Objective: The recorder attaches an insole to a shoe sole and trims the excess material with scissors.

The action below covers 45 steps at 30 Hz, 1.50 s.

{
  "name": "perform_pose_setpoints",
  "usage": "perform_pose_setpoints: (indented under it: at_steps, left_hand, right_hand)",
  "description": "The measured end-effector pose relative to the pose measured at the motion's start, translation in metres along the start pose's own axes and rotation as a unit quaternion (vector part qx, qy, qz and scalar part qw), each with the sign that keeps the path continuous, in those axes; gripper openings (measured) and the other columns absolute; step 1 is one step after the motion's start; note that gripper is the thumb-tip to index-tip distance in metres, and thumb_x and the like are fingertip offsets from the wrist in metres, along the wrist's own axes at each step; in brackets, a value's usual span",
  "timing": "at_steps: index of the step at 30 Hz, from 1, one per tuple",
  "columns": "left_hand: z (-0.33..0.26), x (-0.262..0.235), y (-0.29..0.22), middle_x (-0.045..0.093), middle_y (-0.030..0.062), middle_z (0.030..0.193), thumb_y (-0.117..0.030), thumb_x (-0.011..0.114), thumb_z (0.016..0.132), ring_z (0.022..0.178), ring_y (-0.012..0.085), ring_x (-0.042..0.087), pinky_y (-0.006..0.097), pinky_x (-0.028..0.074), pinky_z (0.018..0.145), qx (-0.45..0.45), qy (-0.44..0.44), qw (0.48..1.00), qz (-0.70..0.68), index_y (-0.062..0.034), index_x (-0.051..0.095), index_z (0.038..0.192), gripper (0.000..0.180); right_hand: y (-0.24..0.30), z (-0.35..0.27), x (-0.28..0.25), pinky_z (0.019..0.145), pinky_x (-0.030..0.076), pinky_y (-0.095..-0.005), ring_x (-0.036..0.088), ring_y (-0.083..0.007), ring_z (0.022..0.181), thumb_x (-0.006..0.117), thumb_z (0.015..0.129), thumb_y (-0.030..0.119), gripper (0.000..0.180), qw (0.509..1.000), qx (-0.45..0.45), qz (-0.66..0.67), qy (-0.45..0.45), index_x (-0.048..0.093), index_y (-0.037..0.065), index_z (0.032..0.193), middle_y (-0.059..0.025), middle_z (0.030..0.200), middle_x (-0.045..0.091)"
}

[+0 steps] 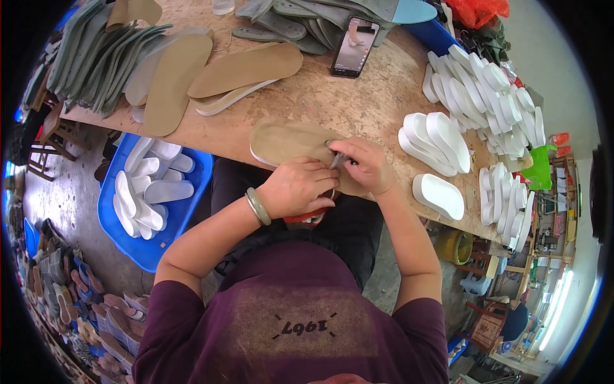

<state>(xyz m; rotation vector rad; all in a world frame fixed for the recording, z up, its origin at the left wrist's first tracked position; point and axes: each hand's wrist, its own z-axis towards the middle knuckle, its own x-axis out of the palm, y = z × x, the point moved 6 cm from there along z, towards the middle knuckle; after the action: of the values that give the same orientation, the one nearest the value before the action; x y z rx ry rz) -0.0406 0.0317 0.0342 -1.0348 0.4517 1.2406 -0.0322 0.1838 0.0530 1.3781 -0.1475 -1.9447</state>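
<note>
At the table's near edge lies a tan shoe sole (281,139), with a strip of white showing under its left side. My left hand (299,187), with a bangle on the wrist, curls its fingers over the near edge of this sole. Close beside it, my right hand (364,165) pinches a small grey piece (339,160), perhaps a tool; its kind is not clear. The fingertips of both hands almost meet there. Below my left hand a red and white item (310,216) shows partly at my lap, mostly hidden.
Grey sole pieces (96,57) are stacked at the far left, near more tan soles (246,67). A phone (355,47) lies at the back. White soles (438,196) fill the table's right side. To my left, a blue tub (144,251) holds white soles.
</note>
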Motion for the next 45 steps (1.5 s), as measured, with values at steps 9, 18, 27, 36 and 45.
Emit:
perform_pose_setpoints:
  at_steps: [9,18,27,36,45]
  left_hand:
    - [-0.009,0.004,-0.019,0.063,0.0059,0.122,-0.025,0.074,0.08,0.121,0.0207,0.057,0.043,0.04,0.105,-0.075,-0.054,0.992,0.086,-0.0084,0.065,0.114,0.039]
    - [-0.025,0.02,-0.012,0.063,0.0081,0.118,-0.016,0.062,0.084,0.12,0.0228,0.056,0.04,0.04,0.104,-0.081,-0.089,0.987,0.103,-0.0043,0.064,0.114,0.032]
    - [-0.02,0.02,-0.009,0.063,0.0069,0.124,-0.013,0.058,0.085,0.121,0.0206,0.056,0.037,0.041,0.102,-0.083,-0.12,0.983,0.115,-0.0067,0.065,0.116,0.033]
    - [-0.023,0.018,-0.005,0.063,0.0061,0.122,-0.013,0.058,0.085,0.12,0.0191,0.056,0.037,0.041,0.101,-0.081,-0.128,0.982,0.11,-0.0068,0.065,0.116,0.033]
    - [-0.026,0.02,-0.003,0.064,0.0047,0.12,-0.015,0.061,0.084,0.118,0.0184,0.057,0.036,0.041,0.1,-0.093,-0.116,0.982,0.118,-0.0081,0.064,0.114,0.031]
  right_hand:
    - [-0.032,-0.032,0.009,0.074,0.053,-0.0274,0.068,-0.0121,0.084,0.064,0.09,-0.001,0.028,0.936,0.29,0.181,-0.085,0.068,0.006,0.117,-0.0043,0.09,0.07]
    - [0.029,0.008,0.009,0.077,0.055,-0.0377,0.067,-0.0306,0.089,0.071,0.065,-0.006,0.042,0.999,-0.049,-0.002,0.018,0.071,0.007,0.105,-0.0105,0.094,0.069]
    - [-0.065,-0.026,0.018,0.073,0.055,-0.0305,0.068,-0.0186,0.084,0.062,0.084,-0.012,0.033,0.806,0.347,0.427,-0.221,0.066,-0.002,0.115,-0.009,0.094,0.071]
    - [0.014,0.018,0.016,0.076,0.056,-0.0348,0.068,-0.0294,0.088,0.069,0.065,-0.005,0.048,0.998,-0.056,0.001,0.0,0.069,0.005,0.112,-0.0121,0.099,0.069]
    - [-0.029,0.003,0.022,0.077,0.055,-0.029,0.068,-0.0153,0.085,0.067,0.086,-0.004,0.029,0.941,0.22,0.254,-0.046,0.069,0.004,0.113,-0.005,0.096,0.072]
